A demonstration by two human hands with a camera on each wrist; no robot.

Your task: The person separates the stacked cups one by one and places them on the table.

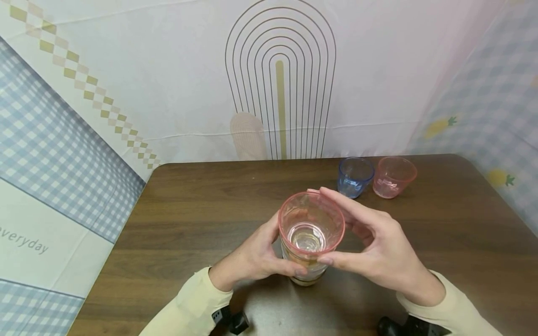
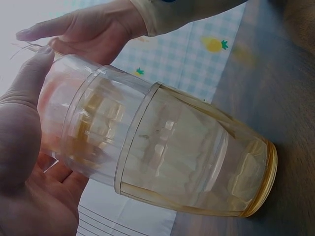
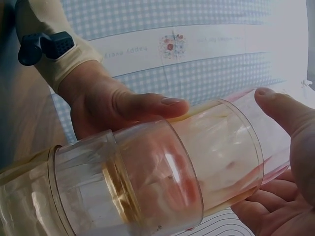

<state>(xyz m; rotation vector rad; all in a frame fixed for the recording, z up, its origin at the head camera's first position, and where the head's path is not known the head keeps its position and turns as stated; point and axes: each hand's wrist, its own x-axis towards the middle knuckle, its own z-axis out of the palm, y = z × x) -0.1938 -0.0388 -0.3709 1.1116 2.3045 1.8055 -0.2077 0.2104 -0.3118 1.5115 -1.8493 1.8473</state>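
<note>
Nested tumblers stand upright in a tall stack on the table, with a pink-rimmed glass [image 1: 308, 235] topmost. An amber glass [image 2: 197, 152] forms the bottom, and a clear glass [image 3: 86, 182] sits in it. Higher up, another amber-tinted glass [image 3: 221, 152] shows just under the pink one. My left hand [image 1: 260, 256] grips the middle of the stack, thumb in front and fingers round the far side. My right hand [image 1: 378, 247] holds the pink-rimmed glass near its rim between thumb and fingers. Some fingertips are hidden behind the glass.
At the back right of the wooden table [image 1: 189, 233], a blue glass [image 1: 355, 179] and a pink glass [image 1: 394, 179] stand side by side. A patterned cloth [image 1: 180, 84] hangs behind the table's far edge, with checked cloth at both sides.
</note>
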